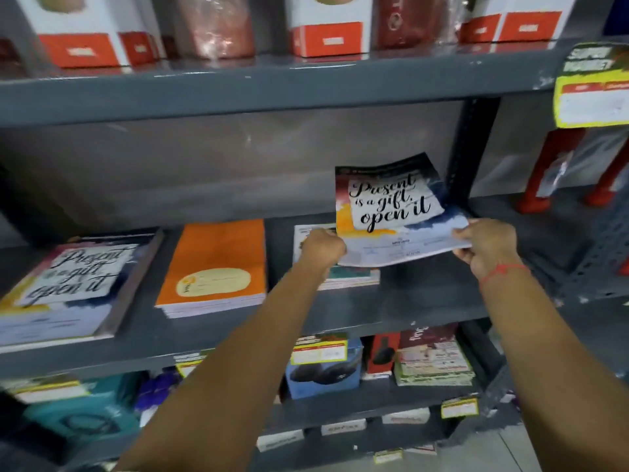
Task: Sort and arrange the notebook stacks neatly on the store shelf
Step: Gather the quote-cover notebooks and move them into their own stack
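Observation:
Both hands hold one thin notebook [391,212] with the script cover "Present is a gift, open it", tilted up above the grey middle shelf [425,298]. My left hand [321,248] grips its near left corner; my right hand [486,245] grips its near right corner. Under the left hand lies a low stack of notebooks [350,275], mostly hidden. An orange notebook stack [214,267] sits in the shelf's middle. A stack with the same script cover [68,284] lies at the far left.
The shelf above carries white and orange boxes [326,28] and wrapped red items. A perforated upright post [466,155] stands just behind the held notebook. Yellow price tags [592,97] hang at right. The lower shelf holds boxed goods [323,369].

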Available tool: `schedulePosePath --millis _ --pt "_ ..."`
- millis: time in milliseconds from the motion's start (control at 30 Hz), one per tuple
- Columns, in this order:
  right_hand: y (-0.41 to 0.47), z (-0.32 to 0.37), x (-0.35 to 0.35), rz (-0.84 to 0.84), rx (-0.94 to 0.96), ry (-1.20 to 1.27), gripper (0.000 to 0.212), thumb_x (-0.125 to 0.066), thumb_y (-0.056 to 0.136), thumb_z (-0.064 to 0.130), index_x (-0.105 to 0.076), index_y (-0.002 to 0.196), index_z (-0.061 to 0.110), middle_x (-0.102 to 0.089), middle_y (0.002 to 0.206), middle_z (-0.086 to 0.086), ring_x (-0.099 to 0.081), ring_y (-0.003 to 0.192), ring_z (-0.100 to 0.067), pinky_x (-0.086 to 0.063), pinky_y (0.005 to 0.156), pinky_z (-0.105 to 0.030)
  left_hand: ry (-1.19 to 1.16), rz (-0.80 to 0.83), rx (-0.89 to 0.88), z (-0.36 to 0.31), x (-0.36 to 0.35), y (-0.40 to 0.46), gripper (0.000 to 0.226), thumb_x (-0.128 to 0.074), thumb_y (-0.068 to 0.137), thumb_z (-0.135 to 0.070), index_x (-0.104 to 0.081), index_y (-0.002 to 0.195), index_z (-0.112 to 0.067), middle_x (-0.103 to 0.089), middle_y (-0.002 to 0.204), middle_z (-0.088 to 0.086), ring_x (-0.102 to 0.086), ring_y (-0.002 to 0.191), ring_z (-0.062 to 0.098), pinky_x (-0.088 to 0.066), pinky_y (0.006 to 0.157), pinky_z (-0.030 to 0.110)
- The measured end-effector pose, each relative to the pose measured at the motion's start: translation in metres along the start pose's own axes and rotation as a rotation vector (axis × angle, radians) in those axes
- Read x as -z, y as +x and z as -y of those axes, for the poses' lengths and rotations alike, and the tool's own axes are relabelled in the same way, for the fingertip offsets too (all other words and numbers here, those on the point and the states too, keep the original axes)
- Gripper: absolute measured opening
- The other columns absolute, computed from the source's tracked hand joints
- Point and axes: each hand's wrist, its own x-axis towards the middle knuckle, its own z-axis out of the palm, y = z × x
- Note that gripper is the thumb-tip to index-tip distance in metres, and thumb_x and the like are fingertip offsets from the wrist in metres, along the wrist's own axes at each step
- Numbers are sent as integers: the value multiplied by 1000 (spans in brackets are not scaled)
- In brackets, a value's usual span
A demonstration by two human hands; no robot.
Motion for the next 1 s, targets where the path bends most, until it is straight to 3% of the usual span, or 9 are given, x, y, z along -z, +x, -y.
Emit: schedulePosePath --millis 233,333,400,467,600,800,833,867,1000 --pt "-105 -24 -165 156 -34 162 21 -53 86 -5 -54 98 12 -50 83 -11 -54 50 -17 -37 27 -9 -50 -168 -62 58 184 -28 39 -47 77 16 -33 56 -13 -28 56 5 -26 49 19 -26 43 21" --pt "-163 -51 -248 163 -120 188 16 -56 84 -8 -55 88 8 -49 96 -14 -48 65 -20 -38 28 -11 4 -277 -24 101 272 -39 34 -51 80 8 -40 57 -15 -52 76 18 -54 77 23 -46 66 31" --pt "-201 -66 -297 212 -143 152 23 -55 85 -8 -57 104 4 -49 94 -11 -47 61 -20 -37 27 -11 -3 -371 23 127 325 -47 15 -47 82 4 -56 71 -1 -59 103 34 -61 101 34 -48 77 36" --pt "-232 -79 -343 278 -153 101 15 -52 86 -7 -56 86 7 -49 93 -9 -43 57 -17 -41 30 -15 112 -398 105 145 372 -53 25 -44 85 3 -59 103 12 -58 120 31 -55 115 38 -46 85 36" --pt "-274 -114 -408 303 -220 102 28 -56 83 -8 -48 70 16 -49 75 -3 -47 64 -15 -45 34 -20 144 -444 180 194 442 -58 34 -48 85 2 -55 117 9 -60 98 20 -58 104 33 -41 76 31" --pt "-301 -159 -457 190 -89 -98 13 -62 76 -4 -58 69 5 -40 85 0 -48 82 -21 -40 67 -29 110 -473 274 248 474 -60 25 -39 89 6 -42 70 -11 -35 66 6 -35 84 19 -35 58 22" --pt "-303 -163 -459 174 -65 -131 4 -63 76 -3 -62 81 -4 -48 120 -5 -47 83 -19 -37 68 -26 22 -492 250 253 475 -58 29 -41 87 6 -41 65 -13 -40 70 8 -37 83 20 -36 62 24" --pt "-303 -168 -459 170 -54 -138 16 -64 77 -2 -64 92 -6 -63 91 -14 -48 85 -17 -35 70 -24 -12 -498 239 256 475 -59 33 -43 85 5 -39 59 -16 -41 69 9 -37 80 22 -34 67 25" --pt "-303 -172 -463 159 1 -197 24 -65 79 5 -65 102 2 -55 89 -4 -51 86 -19 -37 75 -25 54 -501 230 267 482 -50 32 -43 82 6 -35 56 -11 -32 63 10 -32 77 21 -26 72 28"
